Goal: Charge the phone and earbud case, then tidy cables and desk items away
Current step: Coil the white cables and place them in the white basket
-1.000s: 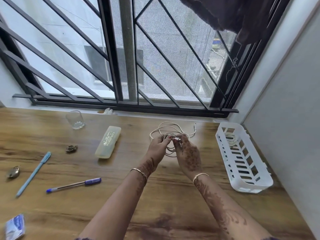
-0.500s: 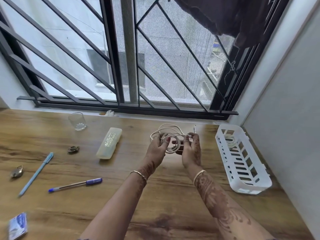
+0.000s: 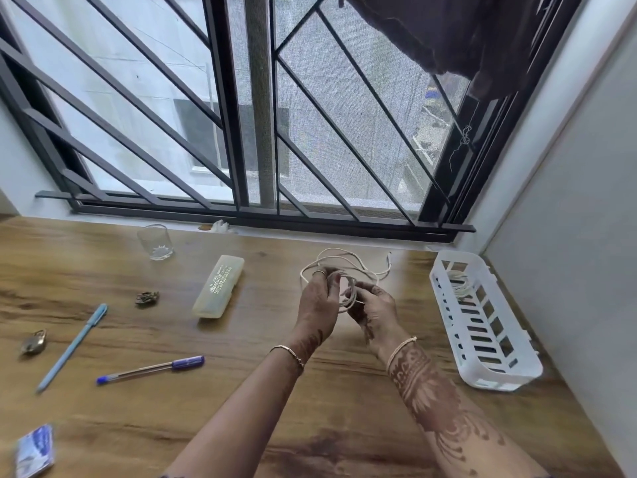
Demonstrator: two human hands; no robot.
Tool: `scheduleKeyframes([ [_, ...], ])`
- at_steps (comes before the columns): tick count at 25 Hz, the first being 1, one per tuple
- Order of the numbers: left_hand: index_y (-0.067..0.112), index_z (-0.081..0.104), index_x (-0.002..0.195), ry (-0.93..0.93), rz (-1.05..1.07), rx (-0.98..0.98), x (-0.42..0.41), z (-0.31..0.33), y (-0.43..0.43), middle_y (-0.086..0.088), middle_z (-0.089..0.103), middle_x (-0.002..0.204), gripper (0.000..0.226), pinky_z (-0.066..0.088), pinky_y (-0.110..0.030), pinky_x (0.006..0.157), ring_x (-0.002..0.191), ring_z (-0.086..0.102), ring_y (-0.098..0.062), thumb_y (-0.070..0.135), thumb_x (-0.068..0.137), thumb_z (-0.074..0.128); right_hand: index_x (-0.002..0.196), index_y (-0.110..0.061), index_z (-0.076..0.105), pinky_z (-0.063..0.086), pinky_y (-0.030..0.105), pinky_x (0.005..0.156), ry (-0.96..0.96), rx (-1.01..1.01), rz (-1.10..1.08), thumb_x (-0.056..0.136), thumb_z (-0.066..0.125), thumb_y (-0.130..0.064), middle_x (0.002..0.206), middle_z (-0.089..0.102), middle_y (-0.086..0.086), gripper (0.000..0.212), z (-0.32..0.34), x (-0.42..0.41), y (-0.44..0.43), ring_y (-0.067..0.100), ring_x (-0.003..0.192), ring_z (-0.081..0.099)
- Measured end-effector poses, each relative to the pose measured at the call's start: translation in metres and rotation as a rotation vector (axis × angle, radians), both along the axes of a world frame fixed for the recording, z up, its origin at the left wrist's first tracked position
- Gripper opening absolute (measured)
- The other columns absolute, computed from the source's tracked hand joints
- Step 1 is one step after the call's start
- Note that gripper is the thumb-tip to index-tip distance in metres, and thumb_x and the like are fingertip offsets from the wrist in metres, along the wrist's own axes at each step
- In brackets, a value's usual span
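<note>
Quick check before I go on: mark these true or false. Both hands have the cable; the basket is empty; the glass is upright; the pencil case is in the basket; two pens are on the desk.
1. The left hand and right hand both grip the white cable. True.
2. The basket is empty. False: a second cable lies coiled at its far end.
3. The glass stands upright near the window. True.
4. The pencil case lies in the basket. False: it lies on the desk, left of the hands.
5. Two pens lie on the desk: a light blue pen and a blue-capped pen. True.
</note>
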State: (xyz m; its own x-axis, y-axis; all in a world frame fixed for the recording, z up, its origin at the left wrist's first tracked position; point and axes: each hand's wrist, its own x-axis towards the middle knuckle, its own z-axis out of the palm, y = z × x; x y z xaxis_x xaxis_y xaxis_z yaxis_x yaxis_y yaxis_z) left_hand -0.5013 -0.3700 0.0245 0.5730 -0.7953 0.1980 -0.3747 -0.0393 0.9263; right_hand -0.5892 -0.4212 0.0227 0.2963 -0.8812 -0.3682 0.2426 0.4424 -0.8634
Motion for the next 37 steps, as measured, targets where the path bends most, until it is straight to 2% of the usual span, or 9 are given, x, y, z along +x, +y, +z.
scheduleKeyframes([
  [6,0.007,0.055,0.11,0.018,0.087,0.047,-0.001,0.003,-0.004,-0.01,0.064,0.108,0.021,0.041,-0.031,0.084,0.102,0.058,-0.028,0.019,0.099,0.042,0.067,-0.01,0.075,0.056,0.034,0.079,0.097,-0.116,0.075,0.089,0.064,-0.021,0.072,0.071,0.007,0.027,0.002,0.002,0.001,0.017,0.068,0.065],
  [10,0.007,0.056,0.109,0.081,0.044,0.047,0.002,0.001,-0.006,-0.009,0.064,0.108,0.022,0.045,-0.039,0.092,0.104,0.059,-0.028,0.021,0.099,0.043,0.08,-0.011,0.074,0.052,0.028,0.073,0.169,-0.249,0.141,0.085,0.071,-0.016,0.069,0.069,0.002,0.007,0.002,-0.002,-0.002,0.012,0.065,0.058],
  [13,0.007,0.057,0.109,0.067,0.006,0.081,0.0,0.001,-0.005,-0.01,0.066,0.109,0.029,0.046,-0.045,0.093,0.105,0.06,-0.029,0.03,0.098,0.042,0.087,-0.007,0.072,0.05,0.023,0.064,0.256,-0.325,0.149,0.088,0.068,-0.018,0.067,0.065,0.001,0.012,0.003,-0.004,-0.006,0.006,0.057,0.055],
  [18,0.011,0.064,0.106,0.011,-0.038,0.125,-0.002,0.007,0.001,-0.004,0.067,0.1,0.043,0.044,-0.036,0.085,0.095,0.059,-0.022,0.04,0.101,0.033,0.075,-0.016,0.067,0.054,0.026,0.068,0.305,-0.39,0.089,0.091,0.063,-0.016,0.063,0.063,-0.001,0.016,0.007,-0.005,-0.005,0.009,0.056,0.057],
  [22,0.022,0.065,0.089,0.173,-0.026,0.07,0.0,0.008,0.002,0.011,0.059,0.079,0.034,0.041,-0.032,0.08,0.08,0.053,-0.012,0.033,0.102,0.035,0.079,-0.014,0.067,0.055,0.025,0.066,0.294,-0.375,0.109,0.092,0.061,-0.015,0.07,0.067,0.002,0.014,0.009,-0.006,-0.005,0.015,0.063,0.06],
  [27,0.026,0.061,0.072,0.3,0.018,0.029,0.003,0.001,0.003,0.01,0.054,0.067,0.038,0.036,-0.034,0.069,0.068,0.046,-0.016,0.025,0.101,0.037,0.071,-0.017,0.064,0.045,0.019,0.057,0.365,-0.407,0.181,0.094,0.057,-0.013,0.074,0.066,0.001,0.025,0.018,-0.005,-0.001,0.014,0.066,0.057],
  [30,0.026,0.067,0.077,0.33,-0.004,0.005,0.006,-0.002,0.003,0.011,0.059,0.068,0.037,0.036,-0.031,0.065,0.064,0.048,-0.009,0.026,0.1,0.038,0.074,-0.018,0.064,0.043,0.01,0.055,0.322,-0.356,0.235,0.095,0.057,-0.014,0.075,0.065,-0.003,0.022,0.022,-0.009,0.001,0.007,0.066,0.053],
  [34,0.021,0.071,0.085,0.371,-0.014,-0.029,0.012,-0.009,0.003,0.01,0.063,0.07,0.038,0.036,-0.026,0.058,0.06,0.047,-0.005,0.037,0.089,0.038,0.075,-0.018,0.067,0.034,0.02,0.06,0.271,-0.182,0.305,0.093,0.06,-0.025,0.066,0.066,-0.013,0.02,0.021,-0.013,-0.003,0.004,0.064,0.048],
  [37,0.02,0.07,0.086,0.357,-0.006,-0.039,0.01,-0.008,0.003,0.012,0.056,0.064,0.035,0.034,-0.025,0.055,0.056,0.042,-0.004,0.034,0.094,0.039,0.081,-0.017,0.066,0.026,0.016,0.045,0.123,-0.039,0.349,0.094,0.057,-0.022,0.066,0.066,-0.011,0.017,0.018,-0.015,-0.006,0.002,0.058,0.045],
])
